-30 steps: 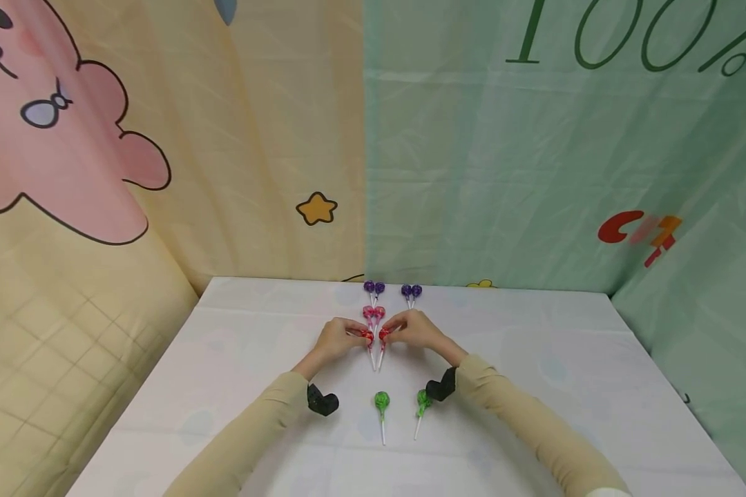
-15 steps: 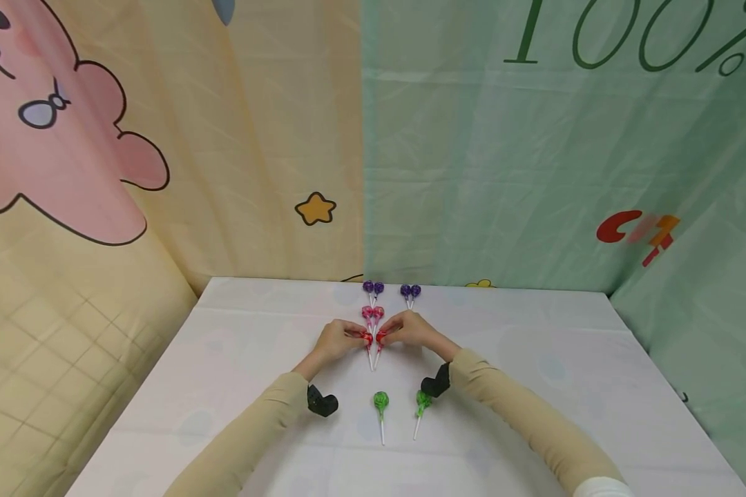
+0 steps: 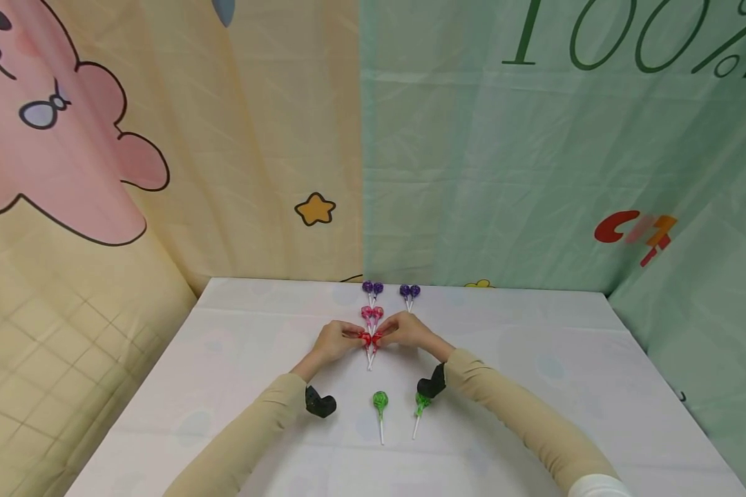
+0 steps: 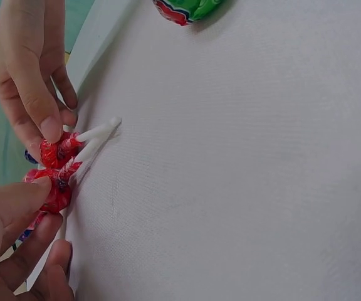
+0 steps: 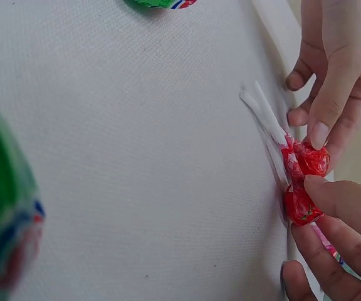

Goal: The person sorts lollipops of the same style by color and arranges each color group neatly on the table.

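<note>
In the head view my left hand [image 3: 336,342] pinches the wrapped head of one red lollipop [image 4: 56,197] between thumb and fingers. Opposite it, my right hand [image 3: 408,330] pinches a second red lollipop [image 5: 302,208] the same way. The two red heads sit side by side, and their white sticks slant together at the lower ends on the white table [image 3: 255,414]. Just behind them lies a pair of pink lollipops [image 3: 371,313]. Fingers partly cover both red heads.
Two pairs of purple lollipops, a left pair [image 3: 373,287] and a right pair [image 3: 409,290], lie at the table's far edge. Nearer me are two green lollipops, one bare to view [image 3: 380,401], the other [image 3: 421,404] partly behind the right wrist's black camera [image 3: 432,382]. Printed curtains hang behind.
My right hand has shifted left with its red lollipop, closing the gap to the other one. The stick ends have come together. My left hand has hardly moved.
</note>
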Demonstrator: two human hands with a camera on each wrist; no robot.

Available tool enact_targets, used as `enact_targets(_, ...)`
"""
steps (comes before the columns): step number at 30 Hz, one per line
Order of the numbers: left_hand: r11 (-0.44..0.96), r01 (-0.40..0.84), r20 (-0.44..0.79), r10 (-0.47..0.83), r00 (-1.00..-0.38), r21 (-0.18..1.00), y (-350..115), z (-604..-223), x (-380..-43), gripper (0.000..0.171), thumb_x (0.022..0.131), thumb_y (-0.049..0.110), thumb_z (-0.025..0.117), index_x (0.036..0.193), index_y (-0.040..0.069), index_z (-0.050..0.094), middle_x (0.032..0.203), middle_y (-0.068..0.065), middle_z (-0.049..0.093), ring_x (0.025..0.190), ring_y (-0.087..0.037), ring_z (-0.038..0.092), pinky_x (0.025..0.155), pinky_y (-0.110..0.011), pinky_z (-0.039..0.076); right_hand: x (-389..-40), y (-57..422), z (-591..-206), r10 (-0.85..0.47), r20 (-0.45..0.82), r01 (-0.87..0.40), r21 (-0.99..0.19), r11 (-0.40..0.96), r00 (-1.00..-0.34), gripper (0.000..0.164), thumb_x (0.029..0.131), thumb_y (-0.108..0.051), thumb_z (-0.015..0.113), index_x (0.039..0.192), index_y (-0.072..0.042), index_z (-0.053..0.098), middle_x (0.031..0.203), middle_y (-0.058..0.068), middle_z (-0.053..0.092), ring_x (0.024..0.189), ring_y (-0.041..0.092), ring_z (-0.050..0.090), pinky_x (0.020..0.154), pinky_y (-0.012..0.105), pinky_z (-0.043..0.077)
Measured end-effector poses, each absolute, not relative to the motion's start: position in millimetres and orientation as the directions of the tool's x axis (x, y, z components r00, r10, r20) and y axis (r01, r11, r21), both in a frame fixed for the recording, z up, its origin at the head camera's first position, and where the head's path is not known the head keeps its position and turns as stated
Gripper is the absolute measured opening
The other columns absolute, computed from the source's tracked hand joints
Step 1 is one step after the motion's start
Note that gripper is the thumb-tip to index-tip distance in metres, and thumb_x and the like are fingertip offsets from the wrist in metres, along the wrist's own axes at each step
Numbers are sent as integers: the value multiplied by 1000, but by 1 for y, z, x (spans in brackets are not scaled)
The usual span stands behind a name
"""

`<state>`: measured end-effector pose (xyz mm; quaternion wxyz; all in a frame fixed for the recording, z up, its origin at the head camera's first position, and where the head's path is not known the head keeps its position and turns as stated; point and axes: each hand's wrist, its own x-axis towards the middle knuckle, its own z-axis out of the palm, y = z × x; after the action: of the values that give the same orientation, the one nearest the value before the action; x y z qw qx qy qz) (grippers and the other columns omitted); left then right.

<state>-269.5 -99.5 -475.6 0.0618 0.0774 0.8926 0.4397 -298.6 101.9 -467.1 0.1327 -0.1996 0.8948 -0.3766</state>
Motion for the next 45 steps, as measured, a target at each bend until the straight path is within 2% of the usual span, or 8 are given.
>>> enact_targets(13, 594, 72, -67, 209, -976, 801, -102, -473, -266, 23, 86, 11, 71, 107, 4, 72, 98, -10, 74, 89, -19, 69, 81, -35, 53, -298, 102, -465, -465, -111, -236, -745, 624, -878, 25, 80, -13, 77, 102, -2, 73, 93, 10, 74, 76, 6, 61, 69, 19, 45)
enact_targets(19, 593, 63, -79, 210, -975, 803, -102, -473, -266, 23, 87, 11, 70, 109, 5, 72, 99, -9, 73, 87, -17, 67, 79, -32, 53, -298, 101, -466, -460, -132, -214, -751, 624, -878, 26, 80, -13, 77, 103, -2, 72, 96, 9, 74, 80, 8, 63, 72, 21, 47)
enact_targets(29, 576, 110, -28, 225, -974, 810, -102, -473, -265, 24, 85, 8, 70, 109, 3, 71, 97, -13, 74, 89, -22, 69, 76, -32, 53, -297, 101, -464, -457, -115, -237, -730, 641, -882, 28, 79, -13, 78, 105, -3, 72, 97, 10, 74, 81, 9, 64, 72, 21, 49)
enact_targets(39, 562, 122, -8, 223, -975, 818, -104, -472, -263, 26, 85, 8, 70, 111, 2, 70, 96, -13, 73, 91, -24, 69, 76, -33, 53, -294, 109, -458, -470, -82, -270, -727, 632, -879, 29, 79, -13, 77, 106, -2, 72, 103, 12, 73, 92, 20, 68, 80, 29, 52)
enact_targets(45, 545, 131, 13, 215, -977, 828, -107, -468, -259, 26, 85, 7, 70, 110, 1, 70, 98, -14, 73, 88, -25, 69, 71, -30, 52, -293, 117, -453, -464, -74, -273, -722, 635, -883, 29, 81, -12, 75, 108, -2, 70, 105, 13, 72, 94, 23, 67, 81, 33, 52)
